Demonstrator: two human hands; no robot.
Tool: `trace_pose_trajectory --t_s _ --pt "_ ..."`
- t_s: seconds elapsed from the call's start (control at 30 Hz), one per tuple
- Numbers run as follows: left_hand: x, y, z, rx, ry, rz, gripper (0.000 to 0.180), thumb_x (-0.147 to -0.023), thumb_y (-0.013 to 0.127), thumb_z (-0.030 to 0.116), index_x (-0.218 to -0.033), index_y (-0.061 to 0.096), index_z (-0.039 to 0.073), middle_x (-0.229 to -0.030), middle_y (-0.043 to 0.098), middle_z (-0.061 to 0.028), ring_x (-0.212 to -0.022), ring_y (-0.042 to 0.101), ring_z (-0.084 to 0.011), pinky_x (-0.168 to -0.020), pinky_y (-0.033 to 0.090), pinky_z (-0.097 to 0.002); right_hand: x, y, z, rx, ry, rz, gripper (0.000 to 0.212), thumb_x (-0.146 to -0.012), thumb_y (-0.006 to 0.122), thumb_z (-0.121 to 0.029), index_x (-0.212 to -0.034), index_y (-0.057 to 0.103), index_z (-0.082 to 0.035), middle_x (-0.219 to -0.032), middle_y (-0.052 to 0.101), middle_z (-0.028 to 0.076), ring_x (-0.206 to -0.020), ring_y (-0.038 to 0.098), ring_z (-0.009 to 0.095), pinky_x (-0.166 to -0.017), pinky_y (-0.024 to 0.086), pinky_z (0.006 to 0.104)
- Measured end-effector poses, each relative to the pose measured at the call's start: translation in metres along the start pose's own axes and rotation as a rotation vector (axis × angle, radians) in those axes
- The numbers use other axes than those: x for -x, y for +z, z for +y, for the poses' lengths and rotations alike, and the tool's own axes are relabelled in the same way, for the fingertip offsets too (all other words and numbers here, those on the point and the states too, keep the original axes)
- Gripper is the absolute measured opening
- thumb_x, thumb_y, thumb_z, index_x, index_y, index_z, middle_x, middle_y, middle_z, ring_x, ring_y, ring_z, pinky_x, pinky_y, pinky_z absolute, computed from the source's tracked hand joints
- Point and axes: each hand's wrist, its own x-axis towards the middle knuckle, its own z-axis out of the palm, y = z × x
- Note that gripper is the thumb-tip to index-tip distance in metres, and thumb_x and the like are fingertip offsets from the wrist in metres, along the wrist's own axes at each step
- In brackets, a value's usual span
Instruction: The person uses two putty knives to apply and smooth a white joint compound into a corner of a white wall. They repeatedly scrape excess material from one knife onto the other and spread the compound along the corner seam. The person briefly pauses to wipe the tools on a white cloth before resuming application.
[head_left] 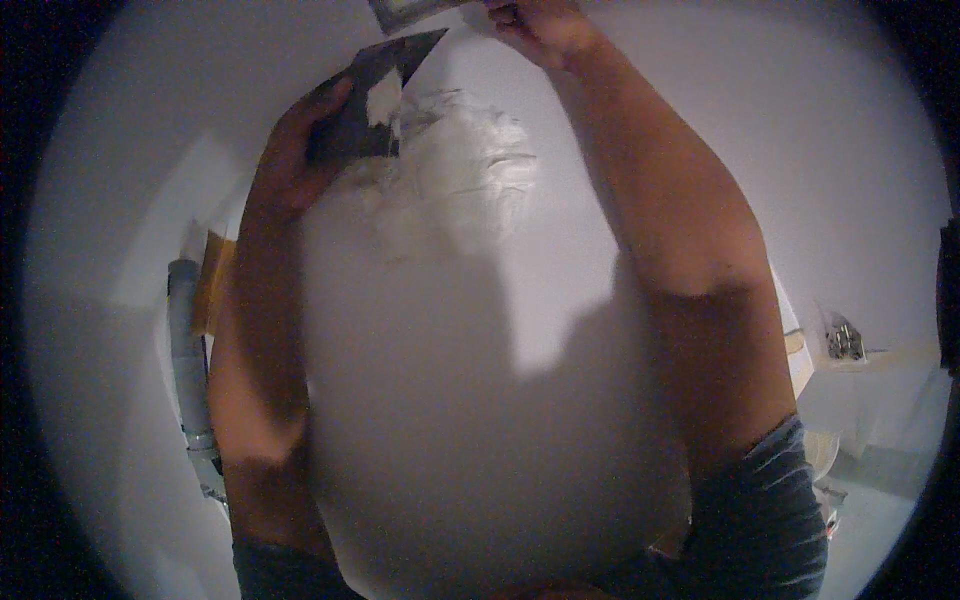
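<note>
We have the left hand [300,150] closed around the edge of a dark flat plate [345,135] with a white smear [383,98] on it, held up beside a glossy whitish patch [460,170] on the white surface [430,400]. We see the right hand [548,32] with fingers curled next to a grey-edged flat tool [405,12], above the patch; top edge crops it, so we can't tell the grip. Grey pipe [185,340] outside the left forearm.
</note>
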Motion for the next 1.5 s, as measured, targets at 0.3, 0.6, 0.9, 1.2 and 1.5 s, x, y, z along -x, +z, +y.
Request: trace_pose_trajectory --t_s 0.3,0.6,0.9,1.2,1.5 --pt "-0.021 -0.022 -0.029 0.007 0.220 -0.026 0.048 -0.093 0.068 0.002 -0.140 0.058 0.002 -0.126 0.069 -0.0089 -0.117 0.065 -0.0219 -0.109 0.049 -0.0346 0.012 0.049 -0.021 -0.224 0.159 -0.272 0.041 -0.101 0.058 -0.006 -0.141 0.054 0.002 -0.080 0.055 -0.001 -0.058 0.043 0.007 -0.048 0.036 0.0206" --pt "-0.005 -0.008 -0.006 0.158 0.188 -0.071 0.037 -0.095 0.065 0.004 -0.132 0.060 -0.004 -0.121 0.070 -0.0132 -0.108 0.070 -0.0243 -0.098 0.055 -0.0397 0.028 0.089 -0.040 0.331 0.255 -0.299 0.046 -0.102 0.057 -0.007 -0.148 0.054 -0.002 -0.075 0.056 -0.004 -0.052 0.037 0.005 -0.047 0.031 0.0209" --pt "-0.028 -0.041 -0.041 0.657 0.138 -0.079 0.030 -0.099 0.059 0.000 -0.129 0.060 -0.004 -0.125 0.068 -0.0142 -0.114 0.066 -0.0226 -0.104 0.052 -0.0368 0.027 0.107 -0.031 0.810 0.029 -0.164 0.037 -0.095 0.067 -0.015 -0.131 0.071 -0.007 -0.074 0.064 -0.001 -0.058 0.046 0.010 -0.056 0.040 0.0270" --pt "-0.051 -0.037 -0.048 0.990 0.103 -0.092 0.024 -0.099 0.061 0.009 -0.117 0.061 -0.006 -0.118 0.067 -0.0158 -0.112 0.066 -0.0253 -0.101 0.054 -0.0389 0.104 0.147 -0.055 1.323 0.074 -0.446 0.059 -0.097 0.059 -0.060 -0.128 0.072 -0.010 -0.149 0.057 0.016 -0.139 0.050 0.034 -0.119 0.037 0.0443" --pt "-0.045 -0.044 -0.051 0.945 0.114 -0.026 0.022 -0.099 0.062 0.009 -0.115 0.062 -0.006 -0.115 0.069 -0.0147 -0.107 0.068 -0.0236 -0.096 0.057 -0.0348 0.118 0.119 -0.059 1.542 -0.113 0.160 0.055 -0.090 0.066 -0.005 -0.141 0.047 -0.005 -0.100 0.071 0.019 -0.093 0.071 0.028 -0.086 0.056 0.0401"
